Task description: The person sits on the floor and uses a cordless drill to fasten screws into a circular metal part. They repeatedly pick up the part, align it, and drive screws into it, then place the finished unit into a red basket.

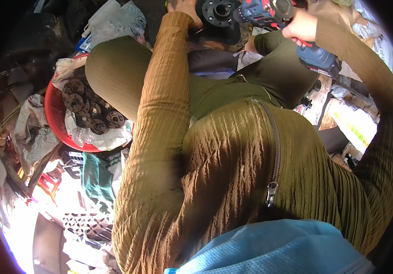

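My right hand is closed around the handle of a blue-grey and black cordless drill with red accents. Its battery hangs below my hand. The drill's nose points left, close to a round black metal flange with a ring of holes and a central bore. Whether the nose touches the flange, I cannot tell. Left of the flange, at the top edge, is my left hand; the frame cuts off part of its fingers. A small yellow-green bit shows beside those fingers, too little to name.
A red plastic basket by my left knee holds several dark round metal parts with holes. Clear plastic bags lie beyond it. Packages and scraps crowd my right side, with a white bag. Teal cloth lies lower left.
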### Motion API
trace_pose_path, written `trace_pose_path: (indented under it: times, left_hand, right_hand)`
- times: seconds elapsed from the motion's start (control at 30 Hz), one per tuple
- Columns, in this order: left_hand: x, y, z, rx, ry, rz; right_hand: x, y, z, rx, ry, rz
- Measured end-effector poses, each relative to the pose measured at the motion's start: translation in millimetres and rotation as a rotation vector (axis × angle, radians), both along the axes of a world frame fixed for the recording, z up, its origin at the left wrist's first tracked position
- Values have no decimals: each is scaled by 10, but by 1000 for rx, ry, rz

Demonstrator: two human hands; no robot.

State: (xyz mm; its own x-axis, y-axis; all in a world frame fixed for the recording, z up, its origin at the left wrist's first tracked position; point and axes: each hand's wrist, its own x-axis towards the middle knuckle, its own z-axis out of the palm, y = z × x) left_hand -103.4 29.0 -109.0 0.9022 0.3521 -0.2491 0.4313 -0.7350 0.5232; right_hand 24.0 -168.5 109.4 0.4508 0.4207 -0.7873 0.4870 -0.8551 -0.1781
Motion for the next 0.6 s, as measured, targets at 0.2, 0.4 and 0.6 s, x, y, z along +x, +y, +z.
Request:
trace_pose_path:
  times: [0.2,0.4,0.6]
  left_hand:
    - [19,-275,-214,-124,-443,-32]
    - [41,-256,-342,-126,-562,-10]
    - [67,-281,-507,-94,-563,-31]
  right_hand:
    - [-65,76,20,138,134,214]
    - [-47,203,-56,-179,36,120]
    - [-43,279,-82,-246,-3,100]
